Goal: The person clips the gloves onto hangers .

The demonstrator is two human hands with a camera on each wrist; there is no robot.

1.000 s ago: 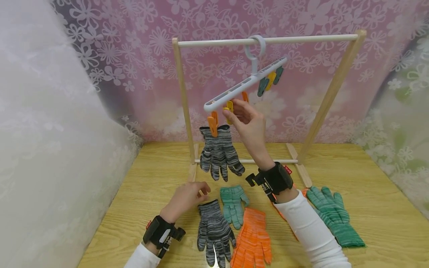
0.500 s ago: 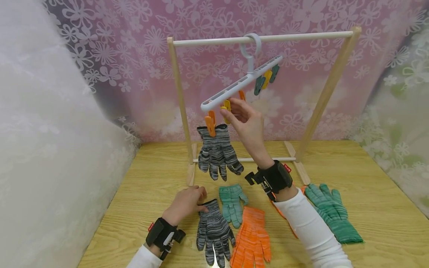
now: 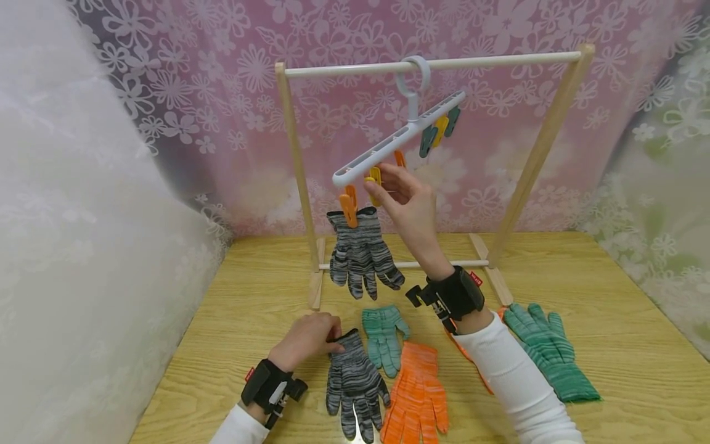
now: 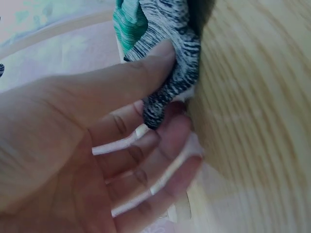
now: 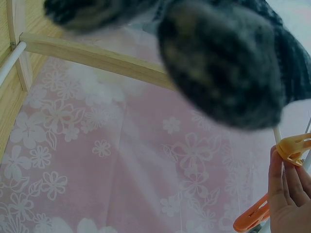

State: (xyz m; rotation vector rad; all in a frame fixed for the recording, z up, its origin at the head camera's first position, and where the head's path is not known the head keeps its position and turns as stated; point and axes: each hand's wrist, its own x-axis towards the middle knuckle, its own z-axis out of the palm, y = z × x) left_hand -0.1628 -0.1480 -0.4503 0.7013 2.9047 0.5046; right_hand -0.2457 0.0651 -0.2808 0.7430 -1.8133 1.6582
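Observation:
My right hand (image 3: 413,206) pinches a yellow clothespin (image 3: 375,177) that hangs under the pale grey clip hanger (image 3: 383,147). Beside it, an orange clothespin (image 3: 349,206) grips the cuff of a black-and-grey knit glove (image 3: 363,253), which hangs fingers down. Low on the left, my left hand (image 3: 309,338) has the cuff corner of a second black-and-grey glove (image 3: 357,385) between thumb and fingers. The left wrist view shows the thumb (image 4: 155,58) on top of that glove's fabric (image 4: 182,63) with the fingers beneath. Most of this glove lies flat on the table.
A wooden rack (image 3: 521,179) with a white top rod (image 3: 493,61) carries the hanger. More clothespins (image 3: 440,131) hang at its far end. On the table lie a small green glove (image 3: 385,339), an orange glove (image 3: 417,394) and a larger green glove (image 3: 554,354); another orange piece is mostly behind my right forearm.
My left hand has moved slightly right and down onto the lying glove's cuff and now pinches it. The right hand stays on the yellow clothespin. The head view has shifted a little.

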